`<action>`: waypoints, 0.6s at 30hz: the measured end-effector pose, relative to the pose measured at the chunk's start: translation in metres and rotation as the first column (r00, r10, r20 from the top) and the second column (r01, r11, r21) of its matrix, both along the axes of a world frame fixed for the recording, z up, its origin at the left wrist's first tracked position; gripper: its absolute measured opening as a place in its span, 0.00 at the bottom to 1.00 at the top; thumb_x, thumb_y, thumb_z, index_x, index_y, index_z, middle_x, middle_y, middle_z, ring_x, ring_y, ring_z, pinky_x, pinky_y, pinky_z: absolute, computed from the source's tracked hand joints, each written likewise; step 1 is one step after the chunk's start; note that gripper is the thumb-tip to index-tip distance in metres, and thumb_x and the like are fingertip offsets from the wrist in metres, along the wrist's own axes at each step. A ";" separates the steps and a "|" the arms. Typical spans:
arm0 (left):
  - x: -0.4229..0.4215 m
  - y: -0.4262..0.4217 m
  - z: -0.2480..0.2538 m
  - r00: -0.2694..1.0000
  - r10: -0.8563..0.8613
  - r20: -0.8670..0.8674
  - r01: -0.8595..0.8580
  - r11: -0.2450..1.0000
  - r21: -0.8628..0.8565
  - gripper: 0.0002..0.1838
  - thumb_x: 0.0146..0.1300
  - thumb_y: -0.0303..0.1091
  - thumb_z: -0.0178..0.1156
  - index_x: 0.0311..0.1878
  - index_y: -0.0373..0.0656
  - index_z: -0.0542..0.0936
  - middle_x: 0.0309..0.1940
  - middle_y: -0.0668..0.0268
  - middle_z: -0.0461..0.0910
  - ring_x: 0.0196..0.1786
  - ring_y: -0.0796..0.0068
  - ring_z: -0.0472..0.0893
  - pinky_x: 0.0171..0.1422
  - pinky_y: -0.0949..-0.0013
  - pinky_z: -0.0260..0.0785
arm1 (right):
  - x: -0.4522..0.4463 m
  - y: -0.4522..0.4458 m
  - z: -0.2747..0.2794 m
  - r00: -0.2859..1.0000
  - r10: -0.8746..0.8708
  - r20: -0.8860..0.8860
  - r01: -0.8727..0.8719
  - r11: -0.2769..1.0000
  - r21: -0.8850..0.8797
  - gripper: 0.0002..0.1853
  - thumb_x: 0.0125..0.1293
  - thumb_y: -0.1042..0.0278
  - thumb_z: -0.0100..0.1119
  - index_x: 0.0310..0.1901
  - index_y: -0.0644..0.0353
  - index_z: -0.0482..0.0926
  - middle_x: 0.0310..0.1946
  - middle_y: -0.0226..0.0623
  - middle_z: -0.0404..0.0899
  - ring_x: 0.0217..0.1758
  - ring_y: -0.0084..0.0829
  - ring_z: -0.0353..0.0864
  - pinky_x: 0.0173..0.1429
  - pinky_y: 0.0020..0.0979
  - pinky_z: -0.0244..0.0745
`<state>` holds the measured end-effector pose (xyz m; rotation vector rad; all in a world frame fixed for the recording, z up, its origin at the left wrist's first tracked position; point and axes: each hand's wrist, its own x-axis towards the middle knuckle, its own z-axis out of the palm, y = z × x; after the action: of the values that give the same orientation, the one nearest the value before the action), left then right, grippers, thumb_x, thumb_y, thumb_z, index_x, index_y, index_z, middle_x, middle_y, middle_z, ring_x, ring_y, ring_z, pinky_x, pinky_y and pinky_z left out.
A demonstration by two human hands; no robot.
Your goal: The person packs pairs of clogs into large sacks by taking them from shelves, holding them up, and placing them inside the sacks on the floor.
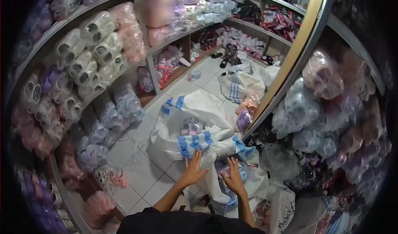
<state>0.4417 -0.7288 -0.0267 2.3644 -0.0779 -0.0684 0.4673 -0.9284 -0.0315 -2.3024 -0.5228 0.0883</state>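
Observation:
My left hand (193,170) is open, its fingers spread, just in front of the blue-striped side of a large white woven sack (166,126). Inside that sack's wide mouth lies a pair of pale clogs (191,127) in clear plastic. My right hand (233,177) hovers with fingers apart over a second white sack (256,183), nearer to my body. Part of a plastic-wrapped, light blue item (243,174) shows in this sack beside my right hand. I see nothing held in either hand, and whether my fingers touch the sacks I cannot tell.
Shelves on the left carry plastic-wrapped footwear (85,64). More bagged footwear (311,105) is heaped at right, beside a yellow-edged upright (304,39). A third striped sack (242,85) lies farther back. Loose black sandals (230,58) and pink clogs (120,179) are on the tiled floor (145,172).

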 end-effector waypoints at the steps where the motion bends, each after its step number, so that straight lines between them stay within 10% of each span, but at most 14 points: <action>1: -0.009 0.010 0.002 0.999 0.038 -0.006 -0.038 0.999 -0.003 0.43 0.54 0.49 0.49 0.63 0.38 0.38 0.65 0.57 0.34 0.67 0.64 0.37 0.63 0.48 0.24 | 0.000 0.013 0.007 0.999 0.051 0.004 -0.051 0.999 -0.002 0.34 0.53 0.58 0.53 0.59 0.60 0.52 0.60 0.50 0.47 0.65 0.51 0.41 0.63 0.44 0.43; 7: -0.099 0.063 -0.005 0.962 0.263 -0.069 -0.265 0.964 -0.025 0.46 0.52 0.51 0.51 0.63 0.38 0.36 0.65 0.58 0.33 0.67 0.65 0.36 0.63 0.46 0.28 | -0.032 0.109 0.003 0.862 0.506 0.026 -0.499 0.858 -0.120 0.35 0.53 0.57 0.54 0.59 0.59 0.51 0.60 0.52 0.46 0.64 0.53 0.40 0.63 0.44 0.43; 18: -0.253 0.210 0.018 0.592 0.793 0.146 -0.789 0.607 -0.095 0.46 0.51 0.43 0.55 0.63 0.40 0.35 0.64 0.57 0.31 0.67 0.62 0.37 0.62 0.46 0.38 | -0.119 0.303 0.025 0.543 0.838 -0.045 -0.838 0.539 -0.088 0.36 0.53 0.59 0.55 0.60 0.58 0.50 0.61 0.50 0.44 0.65 0.51 0.36 0.64 0.44 0.41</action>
<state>0.1889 -0.5186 -0.0083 2.1630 0.9035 0.5798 0.3480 -0.6254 -0.0066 -1.9163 -1.6398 0.5948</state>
